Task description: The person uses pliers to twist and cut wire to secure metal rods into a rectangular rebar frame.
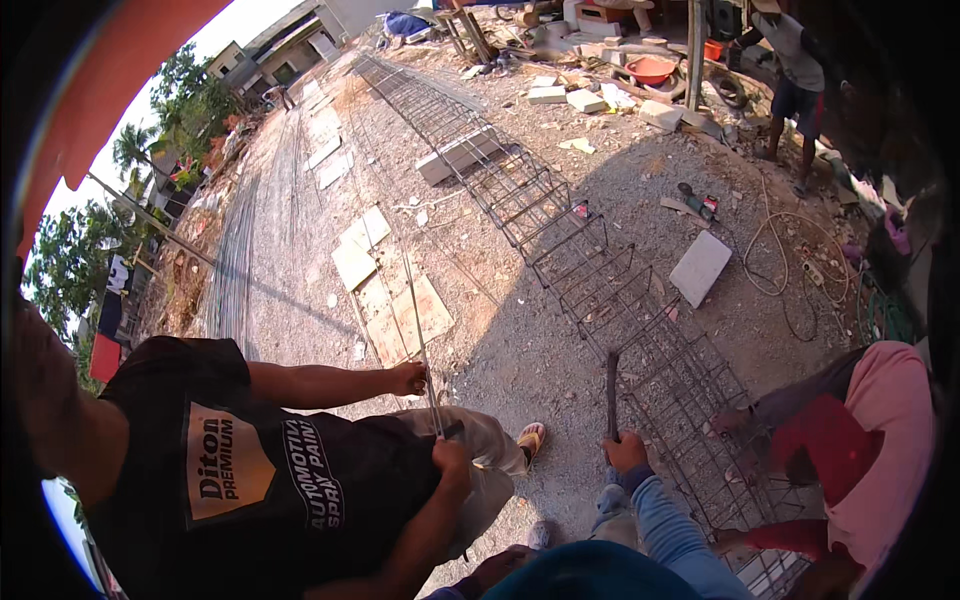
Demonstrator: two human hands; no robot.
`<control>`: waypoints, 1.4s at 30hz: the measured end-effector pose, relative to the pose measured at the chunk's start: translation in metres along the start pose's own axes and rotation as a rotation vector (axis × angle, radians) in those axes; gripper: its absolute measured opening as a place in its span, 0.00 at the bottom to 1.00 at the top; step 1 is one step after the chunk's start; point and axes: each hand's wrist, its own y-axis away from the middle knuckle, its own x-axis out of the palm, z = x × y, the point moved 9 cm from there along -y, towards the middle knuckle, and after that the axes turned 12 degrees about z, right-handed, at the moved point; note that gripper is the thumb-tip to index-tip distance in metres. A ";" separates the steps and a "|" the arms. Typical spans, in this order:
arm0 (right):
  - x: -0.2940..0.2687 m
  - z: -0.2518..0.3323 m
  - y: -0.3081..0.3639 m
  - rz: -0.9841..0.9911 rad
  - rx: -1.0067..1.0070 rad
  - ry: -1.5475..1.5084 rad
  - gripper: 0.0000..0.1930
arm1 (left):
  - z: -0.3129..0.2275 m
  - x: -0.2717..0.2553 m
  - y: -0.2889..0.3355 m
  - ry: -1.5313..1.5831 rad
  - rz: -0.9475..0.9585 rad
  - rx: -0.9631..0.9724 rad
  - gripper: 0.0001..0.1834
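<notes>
Gravel ground spreads across a sunlit yard. The person's right hand is clenched around a dark bar, beside the near stretch of a steel cage; the left hand sits low at the near edge, its grip impossible to tell. The cage looks largely formed, hoops along its length (whether every joint is fastened cannot be told). To the left, a co-worker in black grips a thin rod; farther left, loose rods lie apart, seemingly unused.
</notes>
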 end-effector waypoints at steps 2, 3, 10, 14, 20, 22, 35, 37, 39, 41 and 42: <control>0.001 0.010 0.067 -0.021 -0.026 -0.163 0.14 | -0.043 -0.038 0.042 0.348 -0.253 0.094 0.29; 0.023 0.003 0.087 -0.020 -0.089 -0.229 0.15 | -0.058 -0.040 0.070 0.645 -0.320 0.174 0.30; 0.128 0.006 0.278 0.103 0.106 -0.353 0.18 | -0.147 -0.052 0.125 2.273 0.044 1.151 0.34; 0.142 0.001 0.351 -0.113 -0.382 -0.240 0.24 | -0.208 -0.069 0.165 2.398 0.627 1.501 0.37; 0.167 -0.056 0.442 0.074 -0.049 -0.365 0.19 | -0.178 -0.093 0.315 2.265 1.074 1.697 0.20; 0.160 -0.070 0.486 -0.012 -0.047 -0.399 0.17 | -0.197 -0.103 0.337 2.220 1.028 1.778 0.16; 0.114 -0.254 0.793 -0.739 -0.387 -1.026 0.10 | -0.251 -0.267 0.635 1.881 0.765 2.119 0.20; 0.119 -0.283 0.830 -0.814 -0.406 -1.088 0.10 | -0.279 -0.284 0.673 1.768 0.839 2.188 0.22; 0.121 -0.305 0.863 -0.894 -0.458 -1.078 0.10 | -0.308 -0.297 0.703 1.769 1.082 2.159 0.22; 0.122 -0.323 0.890 -0.964 -0.457 -1.105 0.09 | -0.333 -0.310 0.729 1.695 1.171 2.126 0.23; 0.121 -0.332 0.903 -1.013 -0.457 -1.109 0.09 | -0.342 -0.320 0.744 1.601 1.181 2.180 0.23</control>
